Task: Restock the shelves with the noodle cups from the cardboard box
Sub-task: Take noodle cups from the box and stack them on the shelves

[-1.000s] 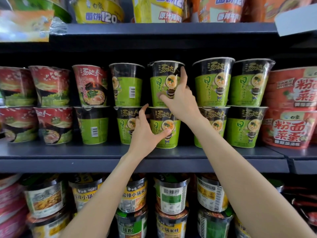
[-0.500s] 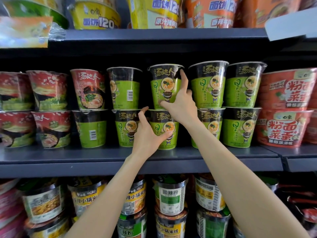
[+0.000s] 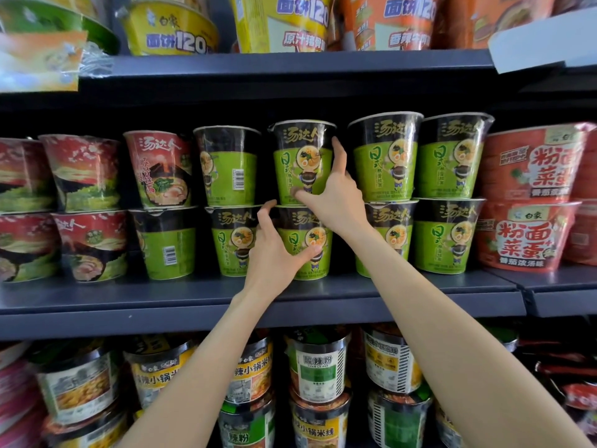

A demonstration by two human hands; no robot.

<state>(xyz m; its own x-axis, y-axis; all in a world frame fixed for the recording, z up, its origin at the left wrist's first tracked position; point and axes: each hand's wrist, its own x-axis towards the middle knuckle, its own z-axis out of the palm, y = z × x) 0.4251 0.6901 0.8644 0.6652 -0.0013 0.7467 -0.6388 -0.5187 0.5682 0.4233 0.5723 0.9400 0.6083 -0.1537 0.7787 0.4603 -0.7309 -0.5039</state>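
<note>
Centre of the frame, two green-and-black noodle cups stacked upright on the middle shelf (image 3: 387, 287), upper cup (image 3: 302, 160) sitting square on the lower cup (image 3: 303, 244), labels facing out, matching green stacks close on either side

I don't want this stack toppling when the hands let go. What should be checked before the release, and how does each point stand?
1. Upper green cup sits on lower green cup: ok.
2. Upper cup upright: ok.
3. Both labels face front: ok.
4. Right hand grips the upper cup: ok.
5. Left hand grips the lower cup: ok.
6. Lower cup fully back on the shelf: cannot tell.
</note>
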